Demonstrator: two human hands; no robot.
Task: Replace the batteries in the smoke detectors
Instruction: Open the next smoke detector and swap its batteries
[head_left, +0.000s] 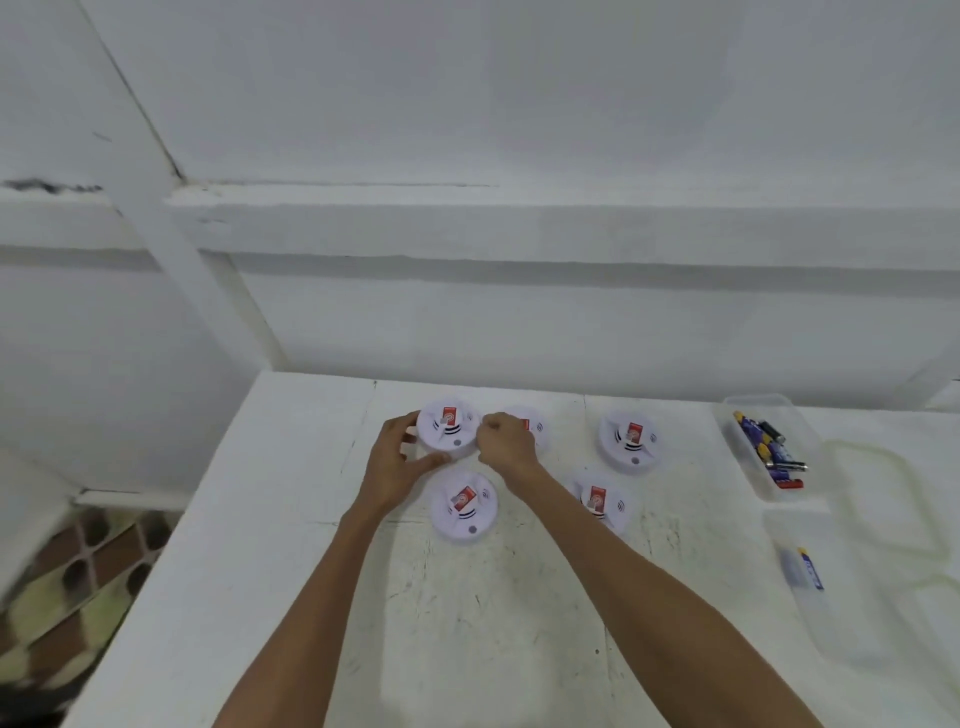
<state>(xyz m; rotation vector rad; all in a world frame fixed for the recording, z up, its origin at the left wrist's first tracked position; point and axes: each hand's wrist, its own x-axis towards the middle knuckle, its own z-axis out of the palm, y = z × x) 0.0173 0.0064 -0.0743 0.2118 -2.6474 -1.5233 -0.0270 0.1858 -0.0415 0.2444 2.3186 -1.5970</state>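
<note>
Several round white smoke detectors with red labels lie on the white table (467, 623). My left hand (397, 462) grips the left edge of the far-left detector (448, 430), thumb under its front rim. My right hand (506, 444) has its fingers curled at that detector's right edge; I cannot tell how firmly it holds. It hides most of a detector behind it (535, 423). Other detectors sit at the near left (464, 506), the near right (602, 501) and the far right (629, 439).
A clear plastic box (766, 447) with several batteries stands at the right. Nearer, a second clear box (802, 569) holds a blue battery, and clear lids (883, 499) lie at the right edge. A white wall rises behind the table; patterned floor shows at the left.
</note>
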